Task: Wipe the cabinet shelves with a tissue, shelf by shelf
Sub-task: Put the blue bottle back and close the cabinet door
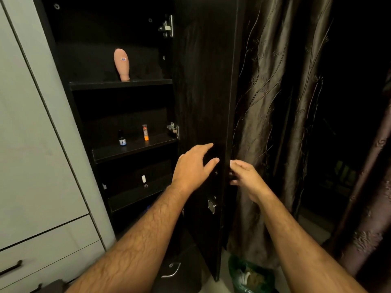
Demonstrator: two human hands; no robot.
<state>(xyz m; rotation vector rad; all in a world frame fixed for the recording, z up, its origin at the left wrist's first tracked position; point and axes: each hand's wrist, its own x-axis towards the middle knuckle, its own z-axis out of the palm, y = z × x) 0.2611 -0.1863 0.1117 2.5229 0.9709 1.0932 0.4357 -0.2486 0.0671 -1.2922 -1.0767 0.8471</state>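
Dark wood-grain cabinet (63,60), matte, door (203,92) swung open to the right w/ chrome hinges. Left hand (191,166) lies flat against the door's inner face, fingers straight and spread, holding nothing. Right hand (243,176) curls its fingers round the door's outer edge, gripping it.

Shelves: top shelf (120,84) carries a smooth peach bottle (121,64), rounded, standing on its narrow end. Middle shelf (135,149) has a small dark bottle (122,138) and, apart to its right, an orange-tipped tube (145,132), both upright. Lower shelf (133,197) has a small white-capped bottle (144,181); something at its left end is too small to tell.

Tissue: can't make one out in either hand or on the shelves.

Around: shiny brown embossed curtain (285,102) just behind the door; pale flat-front wardrobe (31,144) on the left; green bag w/ rubbish (251,275) on the floor below. Far right is too dark to read; cabinet bottom is hidden by the arms.
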